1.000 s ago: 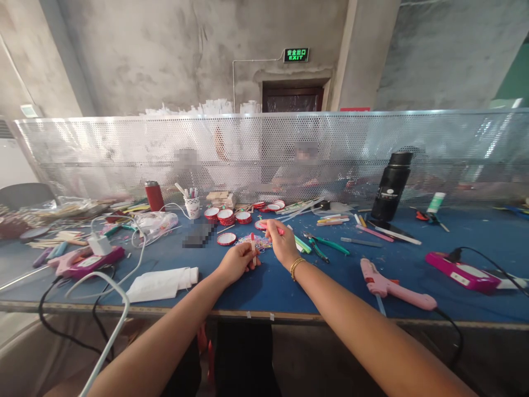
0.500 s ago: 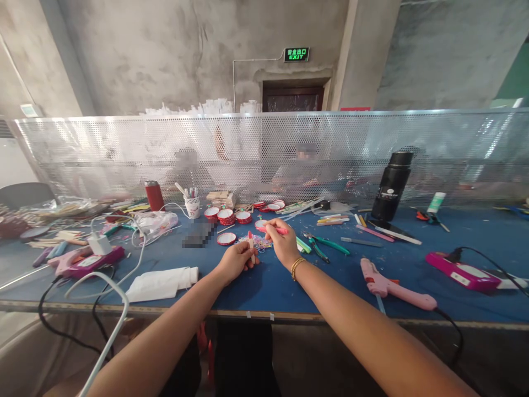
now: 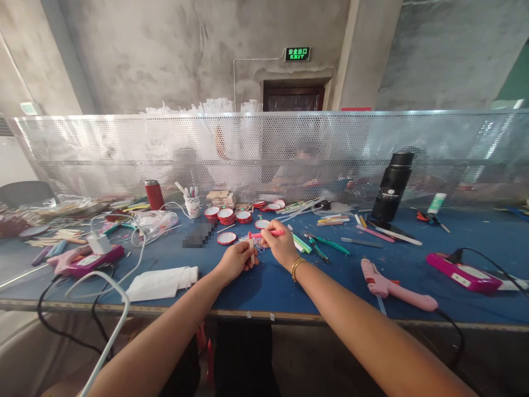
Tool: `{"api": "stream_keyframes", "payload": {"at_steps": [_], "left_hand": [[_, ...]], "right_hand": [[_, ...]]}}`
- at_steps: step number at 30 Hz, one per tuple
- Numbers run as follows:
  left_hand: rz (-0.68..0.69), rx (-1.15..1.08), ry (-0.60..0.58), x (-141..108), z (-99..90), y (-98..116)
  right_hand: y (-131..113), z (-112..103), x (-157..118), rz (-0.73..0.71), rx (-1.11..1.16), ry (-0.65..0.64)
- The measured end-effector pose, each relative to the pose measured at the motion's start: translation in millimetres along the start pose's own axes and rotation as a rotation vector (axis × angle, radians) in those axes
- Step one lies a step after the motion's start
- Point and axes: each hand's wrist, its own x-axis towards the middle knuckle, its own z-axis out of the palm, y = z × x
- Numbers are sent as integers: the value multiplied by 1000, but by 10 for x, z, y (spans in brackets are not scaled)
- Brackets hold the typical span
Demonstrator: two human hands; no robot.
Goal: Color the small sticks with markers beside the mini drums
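Near the middle of the blue table, my left hand (image 3: 237, 262) pinches a small flat wooden stick (image 3: 252, 248), held upright with a red upper end. My right hand (image 3: 281, 242) is closed on a pink marker (image 3: 268, 234), whose tip points left and meets the stick's red end. Behind and below the hands lies a pile of thin coloured strings (image 3: 261, 241). A round red-rimmed piece with a white face (image 3: 227, 238) lies just left of the strings, and another (image 3: 262, 224) is behind my right hand.
Stacked red-rimmed discs (image 3: 225, 215) stand behind. Teal-handled pliers (image 3: 330, 245), a pink glue gun (image 3: 397, 291) and a black bottle (image 3: 392, 187) are on the right. On the left are a white roll (image 3: 161, 283), a phone (image 3: 199, 235) and cables. A perforated screen (image 3: 248, 160) crosses the back.
The marker in my right hand has come down and left, so its tip now meets the stick. My left hand has stayed almost in place.
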Motion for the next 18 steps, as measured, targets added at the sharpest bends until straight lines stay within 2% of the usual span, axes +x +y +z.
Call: {"api": "stream_keyframes", "payload": {"at_steps": [4,10,18], "left_hand": [[-16,-16,22,-3,1,7],[-29,-23,17,-5,6,14],[-13,-1,15,21,-3,-32]], "right_hand": [[-13,-14,5,-2,-30,42],[13,-2,-2,-1,-7,-12],[34,-1,-1,-2,3,-10]]}}
